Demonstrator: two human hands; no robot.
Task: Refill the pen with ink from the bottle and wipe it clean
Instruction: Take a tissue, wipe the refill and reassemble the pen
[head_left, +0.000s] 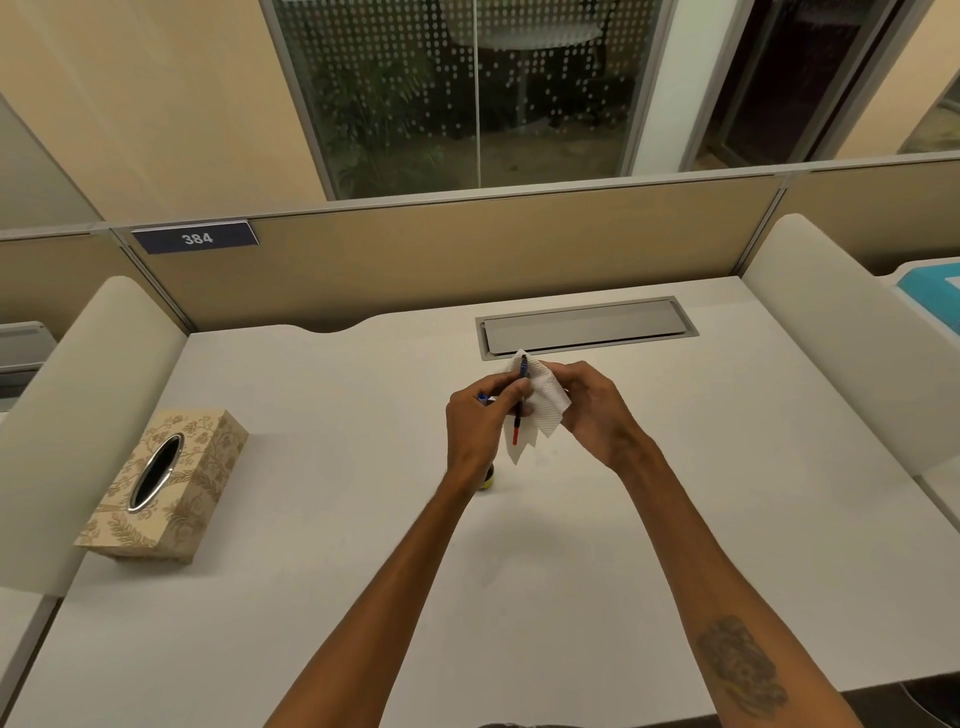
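Note:
Above the middle of the white desk, my left hand holds a thin dark pen part with a red lower end, tip pointing up. My right hand pinches a white tissue around the pen's upper end. A small blue piece shows behind my left fingers. The ink bottle stands on the desk under my left wrist, mostly hidden; only its dark top and yellow label show.
A patterned tissue box stands on the desk at the left. A grey cable-tray lid is set into the desk behind my hands. Padded dividers flank both sides, a partition wall stands at the back.

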